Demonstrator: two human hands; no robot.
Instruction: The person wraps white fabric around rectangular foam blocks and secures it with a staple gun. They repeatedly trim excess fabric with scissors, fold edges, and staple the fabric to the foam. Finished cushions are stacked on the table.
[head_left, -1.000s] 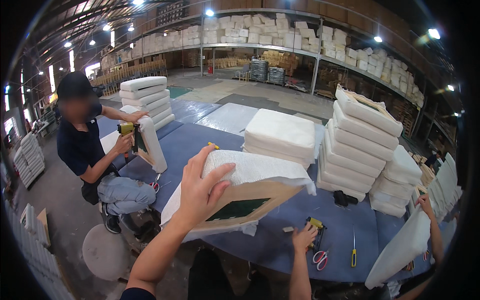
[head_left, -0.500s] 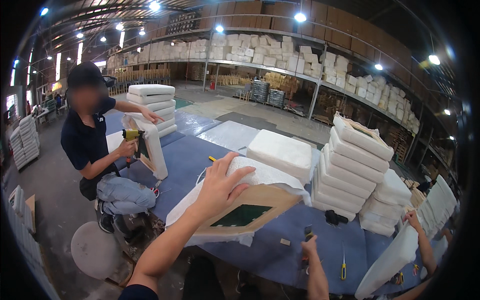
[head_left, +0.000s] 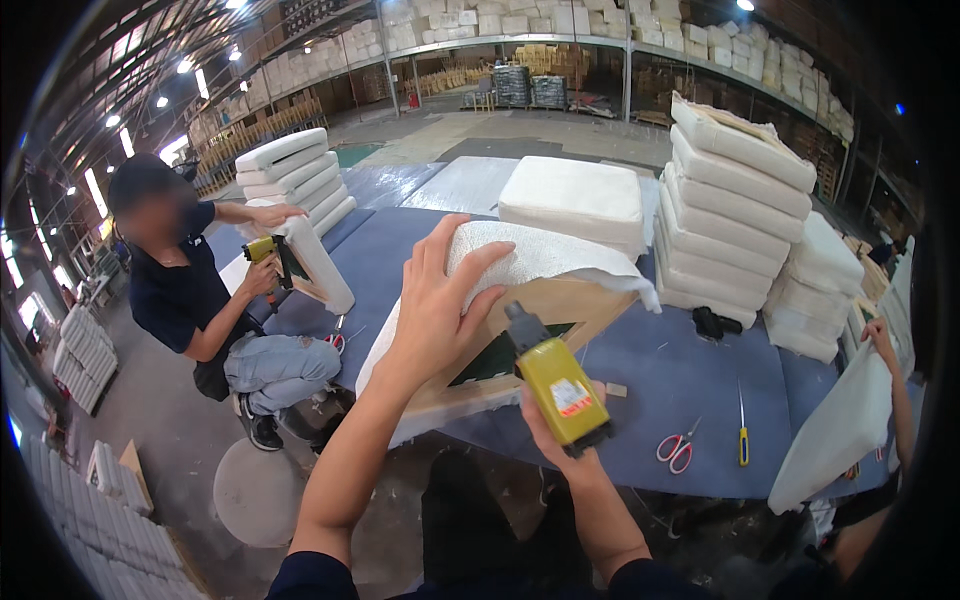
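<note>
In front of me a seat cushion [head_left: 540, 300] with a wooden frame underside stands tilted on the blue table. White fabric [head_left: 530, 252] drapes over its upper edge. My left hand [head_left: 440, 300] grips that edge, thumb on the wooden side and fingers over the fabric. My right hand [head_left: 562, 425] is wrapped round a yellow staple gun [head_left: 562, 390], held up before the frame with its dark nose toward the wood. The nose looks apart from the wood, though the gap is hard to judge. A dark green panel [head_left: 500, 358] shows in the frame's opening, partly hidden by the gun.
Red-handled scissors [head_left: 680, 452] and a yellow-handled screwdriver [head_left: 743, 445] lie on the blue table [head_left: 640, 400]. A cushion stack [head_left: 730, 210] rises at right. At left a co-worker [head_left: 200, 270] holds another staple gun; another person's hand [head_left: 880, 340] grips a white cushion [head_left: 835, 440].
My right hand has lifted the staple gun from low over the table to the cushion's frame. My left hand keeps its grip. The view has shifted downward, and the scissors now show.
</note>
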